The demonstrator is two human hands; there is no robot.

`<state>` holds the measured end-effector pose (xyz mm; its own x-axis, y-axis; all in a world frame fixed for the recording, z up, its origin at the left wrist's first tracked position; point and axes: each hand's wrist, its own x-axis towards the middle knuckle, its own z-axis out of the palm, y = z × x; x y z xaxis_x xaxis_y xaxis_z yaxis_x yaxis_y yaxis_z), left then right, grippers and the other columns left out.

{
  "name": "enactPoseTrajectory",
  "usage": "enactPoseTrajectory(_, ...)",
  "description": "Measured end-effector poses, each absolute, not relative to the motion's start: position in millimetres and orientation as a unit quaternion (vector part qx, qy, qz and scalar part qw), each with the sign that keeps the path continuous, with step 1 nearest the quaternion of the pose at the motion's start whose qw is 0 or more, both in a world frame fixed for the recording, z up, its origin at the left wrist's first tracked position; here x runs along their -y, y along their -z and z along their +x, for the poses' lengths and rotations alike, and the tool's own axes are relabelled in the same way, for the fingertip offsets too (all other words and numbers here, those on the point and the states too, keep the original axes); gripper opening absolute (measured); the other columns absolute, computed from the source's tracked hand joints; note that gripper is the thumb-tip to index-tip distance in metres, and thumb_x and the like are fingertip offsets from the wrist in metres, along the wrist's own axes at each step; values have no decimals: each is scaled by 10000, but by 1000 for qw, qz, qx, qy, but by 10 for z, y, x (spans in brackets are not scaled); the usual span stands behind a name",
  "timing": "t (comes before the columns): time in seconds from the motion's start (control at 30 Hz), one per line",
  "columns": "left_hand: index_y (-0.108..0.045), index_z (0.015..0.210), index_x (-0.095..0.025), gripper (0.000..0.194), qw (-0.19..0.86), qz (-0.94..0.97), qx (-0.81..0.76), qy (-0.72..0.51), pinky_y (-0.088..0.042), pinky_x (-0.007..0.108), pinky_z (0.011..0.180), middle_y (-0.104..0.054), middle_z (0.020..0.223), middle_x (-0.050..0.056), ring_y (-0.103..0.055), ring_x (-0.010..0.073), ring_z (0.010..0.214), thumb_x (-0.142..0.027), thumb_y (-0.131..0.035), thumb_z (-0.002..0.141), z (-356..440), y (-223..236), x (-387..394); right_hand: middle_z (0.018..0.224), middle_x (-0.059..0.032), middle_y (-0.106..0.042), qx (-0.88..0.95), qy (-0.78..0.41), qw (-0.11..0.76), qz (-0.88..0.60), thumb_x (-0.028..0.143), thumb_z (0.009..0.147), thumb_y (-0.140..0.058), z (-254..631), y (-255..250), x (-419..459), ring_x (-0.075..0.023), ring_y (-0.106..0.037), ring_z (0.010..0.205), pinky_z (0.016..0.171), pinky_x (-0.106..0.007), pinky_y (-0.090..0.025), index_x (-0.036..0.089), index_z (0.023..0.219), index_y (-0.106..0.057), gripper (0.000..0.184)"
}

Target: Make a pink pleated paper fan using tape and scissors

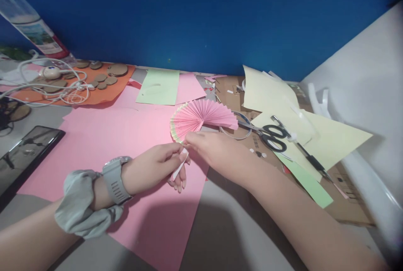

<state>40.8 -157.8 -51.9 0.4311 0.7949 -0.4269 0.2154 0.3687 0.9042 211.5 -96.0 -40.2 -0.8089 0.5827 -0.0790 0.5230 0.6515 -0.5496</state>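
My left hand [154,164], with a grey watch and a grey-green scrunchie on its wrist, pinches a small white and pink paper strip [179,165]. Its other fingers curl below the strip. Close against it, my right hand [209,147] has its thumb and fingers pressed together at the strip's upper end. What exactly the right fingertips grip is too small to make out. Just beyond both hands lies a pleated pink paper fan [217,113] with a yellow-green edge on its left part. My right hand hides part of the fan's lower side.
A large pink sheet [126,132] lies beneath my hands. Black-handled scissors [272,136], a pen [302,149] and pale yellow paper [333,132] rest on cardboard at right. White cables [75,90], orange paper [103,94], a bottle [37,31] and a phone [27,155] are at left.
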Motion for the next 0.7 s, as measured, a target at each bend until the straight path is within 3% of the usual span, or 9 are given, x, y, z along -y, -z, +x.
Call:
enactPoseTrajectory(0.3,-437,818,-153,302,672,509,-494,-213,-505,284,554,-631,640,42,-609,132,535,-441,-389,899,409,512,1567,639,34,-479,904,-277,60,-320,301,934,-364,2118,480,916,-96,-428,577,516,-234,-199,197,733,-419,233)
enactPoseTrajectory(0.7,-442,850,-143,305,677,504,-491,-216,-507,276,548,-625,635,39,-607,127,530,-439,-387,902,400,521,1576,666,30,-512,912,-260,63,-312,272,921,-387,2127,542,925,-99,-456,586,509,-230,-192,206,786,-459,167)
